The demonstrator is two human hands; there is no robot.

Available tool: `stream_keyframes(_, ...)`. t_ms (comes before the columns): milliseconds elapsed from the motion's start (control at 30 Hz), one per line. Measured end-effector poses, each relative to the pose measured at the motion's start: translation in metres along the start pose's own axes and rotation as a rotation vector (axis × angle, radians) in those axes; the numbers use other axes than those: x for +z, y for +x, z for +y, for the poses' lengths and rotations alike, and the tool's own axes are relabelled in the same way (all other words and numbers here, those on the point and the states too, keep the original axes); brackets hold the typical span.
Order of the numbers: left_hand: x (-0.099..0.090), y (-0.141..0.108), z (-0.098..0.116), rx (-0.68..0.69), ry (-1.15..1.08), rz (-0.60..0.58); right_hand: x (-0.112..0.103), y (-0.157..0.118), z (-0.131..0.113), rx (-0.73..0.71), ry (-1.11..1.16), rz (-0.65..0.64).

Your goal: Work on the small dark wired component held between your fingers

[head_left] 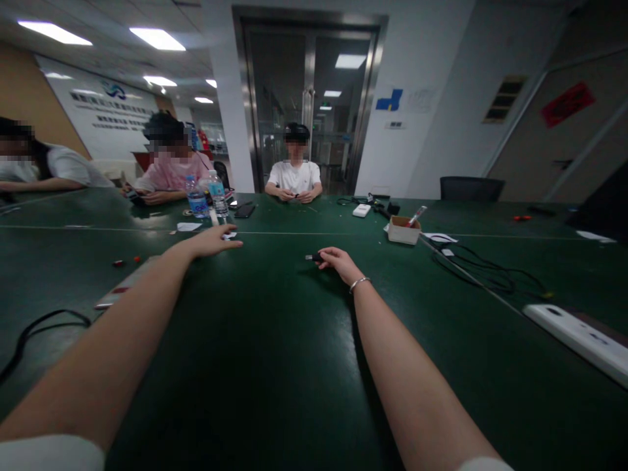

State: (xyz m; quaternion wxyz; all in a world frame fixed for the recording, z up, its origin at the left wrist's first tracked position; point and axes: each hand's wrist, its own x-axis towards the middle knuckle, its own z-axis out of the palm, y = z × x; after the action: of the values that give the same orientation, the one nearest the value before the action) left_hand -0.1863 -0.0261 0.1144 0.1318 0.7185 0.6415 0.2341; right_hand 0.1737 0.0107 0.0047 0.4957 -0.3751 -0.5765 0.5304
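My right hand (338, 263) pinches a small black USB stick (314, 258) above the green table, its metal plug end pointing left. A silver bracelet (360, 284) circles that wrist. Further left, my left hand (212, 242) reaches forward with its fingers stretched out and apart, holding nothing that I can see. Just beyond its fingers is a small white piece (229, 235), partly hidden by the hand. Two water bottles (218, 194) stand behind this hand, and a black phone (244, 210) lies beyond it.
Around the green table (275, 340) sit several people, one directly opposite (294, 176). A small box (403, 231) holding a pen-like item stands right of centre. Black cables (490, 275) and a white power strip (579, 337) lie at right. A flat notebook-like item (128, 284) lies beside my left forearm.
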Motion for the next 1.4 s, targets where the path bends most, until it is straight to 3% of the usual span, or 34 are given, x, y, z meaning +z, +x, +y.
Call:
stream_keyframes(200, 0.081, 0.013, 0.073, -0.013, -0.391, -0.244, -0.001, 0.001, 0.001, 0.002, 0.006, -0.005)
stream_keyframes(400, 0.134, 0.016, 0.111, -0.123, -0.774, -0.419, -0.001, 0.003, 0.002, 0.002, -0.004, 0.017)
stream_keyframes(467, 0.149, 0.018, 0.113, -0.138, -0.787, -0.429, 0.000, 0.004, 0.002, 0.002, -0.010, 0.026)
stream_keyframes(600, 0.175, 0.021, 0.102, -0.050, -0.724, -0.229, 0.000, 0.004, 0.002, 0.007, -0.024, 0.012)
stream_keyframes(767, 0.184, 0.019, 0.090, 0.024, -0.783, -0.150, -0.001, 0.005, 0.003, -0.006, -0.064, -0.013)
stream_keyframes(1133, 0.185, 0.009, 0.095, 0.153, -0.668, -0.016, 0.000, 0.009, 0.006, -0.005, -0.105, -0.020)
stream_keyframes(1400, 0.185, 0.012, 0.094, 0.156, -0.710, -0.003, -0.002, 0.004, 0.002, -0.033, -0.095, -0.028)
